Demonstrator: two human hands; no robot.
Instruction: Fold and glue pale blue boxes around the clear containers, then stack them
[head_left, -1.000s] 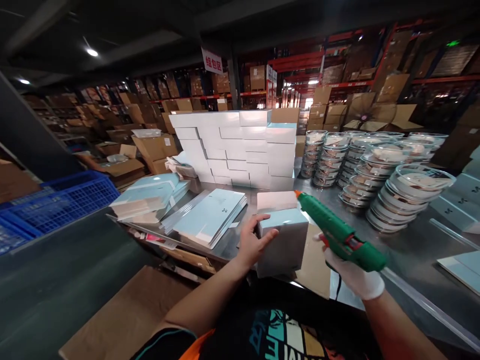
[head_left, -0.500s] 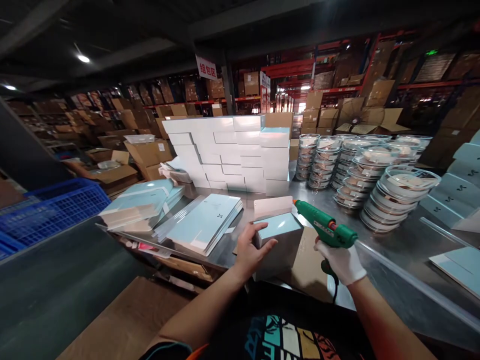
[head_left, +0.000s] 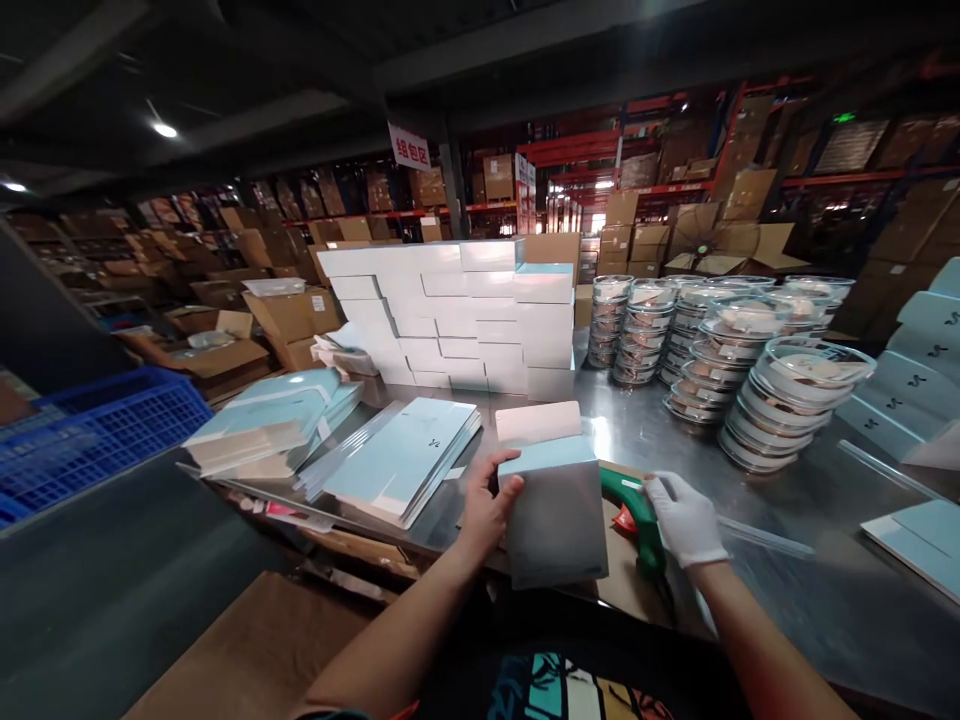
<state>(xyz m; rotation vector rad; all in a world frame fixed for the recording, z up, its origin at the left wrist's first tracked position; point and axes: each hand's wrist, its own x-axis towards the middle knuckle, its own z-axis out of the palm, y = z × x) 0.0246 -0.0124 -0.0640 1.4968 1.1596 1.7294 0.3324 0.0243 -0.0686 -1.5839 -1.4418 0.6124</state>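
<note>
A box with a pale blue top and grey side (head_left: pixel 555 515) stands tilted in front of me, its pinkish-white flap (head_left: pixel 538 422) raised at the back. My left hand (head_left: pixel 487 505) is closed on the box's left edge, thumb in front and fingers over the top. Right of the box lies a green glue gun (head_left: pixel 637 515) with an orange trigger, its nozzle hidden behind the box. My right hand (head_left: pixel 684 520), in a white glove, is beside the gun with loosely bent fingers at its rear, not wrapped round the handle.
Flat pale blue box sheets (head_left: pixel 409 455) lie on the metal table to the left. A wall of white boxes (head_left: pixel 450 320) stands at the back. Stacks of round clear-lidded containers (head_left: pixel 787 400) stand right. A blue crate (head_left: pixel 105 425) sits far left; a clear stick (head_left: pixel 765 535) lies right.
The glue gun has come down from above the box's back edge to its right side, and my right hand has loosened from the handle. The box has tilted, showing more of its grey side.
</note>
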